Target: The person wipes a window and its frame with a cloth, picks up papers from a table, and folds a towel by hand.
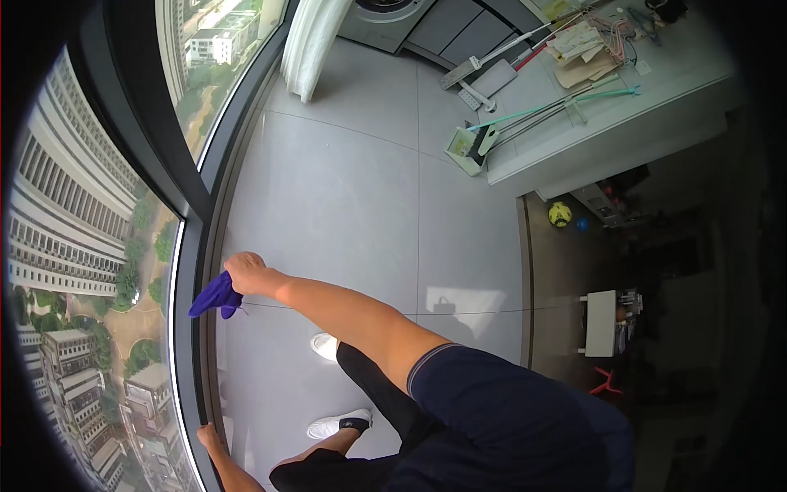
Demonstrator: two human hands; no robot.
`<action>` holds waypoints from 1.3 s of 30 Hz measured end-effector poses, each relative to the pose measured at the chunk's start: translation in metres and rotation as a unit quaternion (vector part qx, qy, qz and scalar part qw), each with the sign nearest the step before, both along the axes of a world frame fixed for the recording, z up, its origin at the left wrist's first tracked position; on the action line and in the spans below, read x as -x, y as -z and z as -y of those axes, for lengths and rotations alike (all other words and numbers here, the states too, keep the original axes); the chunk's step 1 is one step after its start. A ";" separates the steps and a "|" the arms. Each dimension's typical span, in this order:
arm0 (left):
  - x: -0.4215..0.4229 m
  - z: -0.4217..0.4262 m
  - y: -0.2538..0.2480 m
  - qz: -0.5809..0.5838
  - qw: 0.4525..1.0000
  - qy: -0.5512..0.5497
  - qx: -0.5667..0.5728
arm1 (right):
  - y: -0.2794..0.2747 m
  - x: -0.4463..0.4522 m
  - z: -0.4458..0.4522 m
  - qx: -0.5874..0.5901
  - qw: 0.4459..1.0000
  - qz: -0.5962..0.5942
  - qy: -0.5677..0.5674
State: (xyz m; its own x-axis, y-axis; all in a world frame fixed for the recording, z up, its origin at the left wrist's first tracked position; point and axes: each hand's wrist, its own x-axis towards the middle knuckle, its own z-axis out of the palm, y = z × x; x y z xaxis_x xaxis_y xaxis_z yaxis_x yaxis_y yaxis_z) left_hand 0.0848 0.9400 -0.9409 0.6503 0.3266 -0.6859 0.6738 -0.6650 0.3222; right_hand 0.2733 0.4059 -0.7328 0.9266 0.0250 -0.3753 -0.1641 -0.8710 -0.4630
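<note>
My right hand (244,269) is closed round a bunched purple cloth (216,297), its loose end hanging beside the dark window frame (190,271). Lower in the view, my left hand (208,435) grips the edge of that same frame, though its fingertips are partly hidden. The glass pane (98,246) lies just beyond both hands, with tall buildings showing through it. My feet in white shoes (338,424) stand on the grey tiled floor (336,213), pointing at the window.
A white curtain (310,49) hangs at the window's far end near a washing machine (379,23). A dustpan (467,149), brooms and a mop (461,74) lie by a low ledge (607,123). A yellow ball (560,215) and white stool (601,324) stand in the darker room.
</note>
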 end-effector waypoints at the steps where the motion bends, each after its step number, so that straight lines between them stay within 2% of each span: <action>1: 0.002 0.044 -0.050 -0.087 0.986 -0.128 0.057 | 0.002 0.024 0.015 -0.028 0.999 0.011 0.017; 2: 0.014 0.065 -0.062 -0.088 0.982 -0.136 0.093 | 0.000 0.050 0.029 -0.059 0.997 0.025 0.034; 3: 0.026 0.087 -0.076 -0.090 0.977 -0.145 0.130 | -0.006 0.077 0.048 -0.082 0.994 -0.022 0.073; 6: 0.062 0.174 -0.144 -0.095 0.979 -0.064 0.166 | -0.029 0.186 0.114 -0.076 0.976 -0.099 0.179; 7: 0.077 0.197 -0.160 -0.108 0.976 -0.042 0.187 | -0.022 0.237 0.137 -0.067 0.972 -0.074 0.215; 8: 0.091 0.220 -0.181 -0.130 0.972 -0.001 0.195 | -0.041 0.279 0.156 -0.035 0.948 -0.147 0.280; 9: 0.105 0.241 -0.199 -0.159 0.966 0.015 0.205 | -0.049 0.335 0.171 -0.012 0.933 -0.109 0.344; 11: 0.126 0.275 -0.243 -0.219 0.952 0.072 0.203 | -0.087 0.429 0.200 0.025 0.879 -0.225 0.419; 13: 0.130 0.303 -0.306 -0.266 0.931 0.116 0.222 | -0.113 0.534 0.209 0.085 0.837 -0.153 0.518; 14: 0.128 0.310 -0.320 -0.291 0.926 0.131 0.203 | -0.160 0.565 0.216 0.082 0.806 -0.192 0.554; 16: 0.115 0.331 -0.370 -0.314 0.920 0.138 0.189 | -0.213 0.634 0.218 0.102 0.750 -0.235 0.609; 17: 0.106 0.335 -0.387 -0.311 0.919 0.152 0.188 | -0.226 0.672 0.212 0.111 0.720 -0.215 0.651; 18: 0.094 0.341 -0.404 -0.313 0.919 0.160 0.177 | -0.252 0.694 0.209 0.104 0.679 -0.247 0.684; 20: 0.061 0.346 -0.424 -0.307 0.920 0.183 0.158 | -0.263 0.750 0.193 0.081 0.624 -0.265 0.731; 22: 0.019 0.356 -0.437 -0.294 0.937 0.155 0.110 | -0.279 0.775 0.173 0.015 0.560 -0.285 0.778; 23: -0.007 0.348 -0.422 -0.271 0.939 0.163 0.132 | -0.289 0.777 0.159 0.018 0.559 -0.262 0.786; 24: -0.023 0.361 -0.434 -0.249 0.941 0.170 0.154 | -0.297 0.776 0.152 -0.022 0.534 -0.264 0.803; 27: -0.082 0.454 -0.452 -0.226 0.941 0.230 0.105 | -0.302 0.757 0.146 -0.098 0.449 -0.216 0.862; 28: -0.097 0.489 -0.456 -0.218 0.939 0.247 0.102 | -0.284 0.755 0.142 -0.112 0.427 -0.195 0.876; 29: -0.111 0.523 -0.460 -0.204 0.937 0.262 0.109 | -0.296 0.741 0.145 -0.129 0.411 -0.152 0.889; 30: -0.123 0.558 -0.463 -0.190 0.935 0.275 0.121 | -0.303 0.734 0.146 -0.103 0.529 -0.144 0.830; 32: -0.144 0.626 -0.467 -0.157 0.928 0.297 0.163 | -0.291 0.722 0.146 -0.091 0.549 -0.124 0.822; 34: -0.143 0.699 -0.488 -0.128 0.916 0.307 0.223 | -0.270 0.716 0.144 -0.188 0.386 -0.023 0.903; 35: -0.137 0.731 -0.506 -0.102 0.897 0.369 0.222 | -0.253 0.714 0.137 -0.220 0.323 0.052 0.919; 36: -0.134 0.766 -0.506 -0.106 0.884 0.398 0.224 | -0.248 0.713 0.134 -0.248 0.288 0.075 0.922; 37: -0.127 0.793 -0.509 -0.100 0.869 0.422 0.237 | -0.282 0.705 0.140 -0.281 0.239 0.056 0.928; 39: -0.107 0.841 -0.515 -0.111 0.861 0.446 0.219 | -0.269 0.704 0.125 -0.266 0.220 0.064 0.936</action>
State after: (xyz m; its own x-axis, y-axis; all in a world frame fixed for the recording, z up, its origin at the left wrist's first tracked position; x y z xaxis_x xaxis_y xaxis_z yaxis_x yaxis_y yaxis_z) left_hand 0.1918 0.0986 -0.4262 0.3462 -0.5557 -0.7559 0.0358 -0.7973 0.6025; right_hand -0.4310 0.2805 -0.4633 -0.4987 -0.4365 -0.7489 0.0387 0.8519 -0.5223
